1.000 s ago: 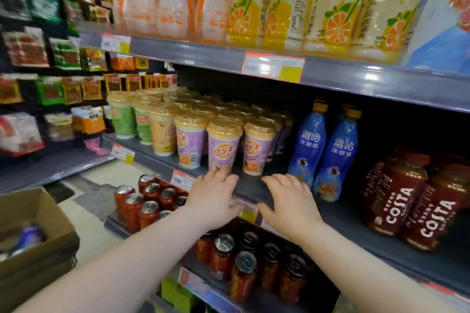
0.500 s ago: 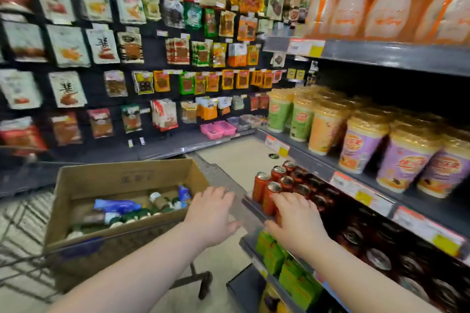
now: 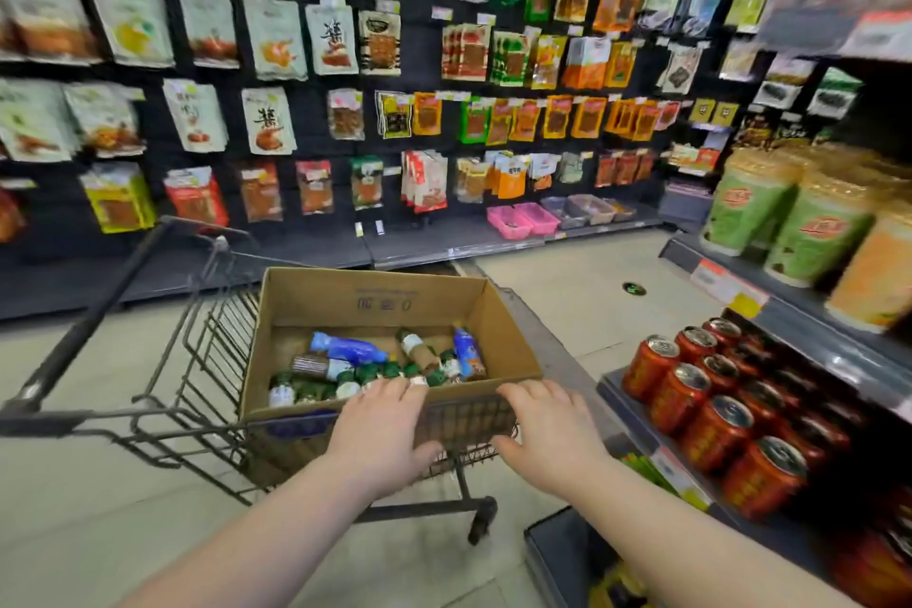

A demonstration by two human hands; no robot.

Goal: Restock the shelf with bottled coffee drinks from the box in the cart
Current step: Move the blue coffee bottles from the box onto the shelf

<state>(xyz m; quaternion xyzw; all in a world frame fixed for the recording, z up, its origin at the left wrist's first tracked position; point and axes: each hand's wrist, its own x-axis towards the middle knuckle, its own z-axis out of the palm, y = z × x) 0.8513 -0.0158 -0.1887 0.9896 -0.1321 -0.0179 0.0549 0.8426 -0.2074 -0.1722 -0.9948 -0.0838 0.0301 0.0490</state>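
An open cardboard box [image 3: 306, 301] sits in a dark wire cart [image 3: 207, 360] in front of me. Several bottles lie in its bottom: a blue bottle [image 3: 348, 348], a second blue one [image 3: 468, 353] standing at the right, and brown and green-capped ones [image 3: 316, 368]. My left hand [image 3: 380, 434] hovers palm down over the box's near wall, fingers straight, holding nothing. My right hand [image 3: 548, 434] is level with it near the box's right corner, also empty with fingers spread. The drinks shelf [image 3: 809, 336] runs along the right.
Red cans [image 3: 715, 410] stand in rows on the lower right shelf, green and orange cups [image 3: 809, 227] above them. A wall of hanging snack packs [image 3: 345, 64] fills the back. Pink trays [image 3: 523, 220] lie on its bottom ledge. The cart handle [image 3: 89, 326] juts left over pale floor.
The view has swung left from the drinks shelf to the cart. Both empty hands have come away from the shelf edge and now hang over the box's near side.
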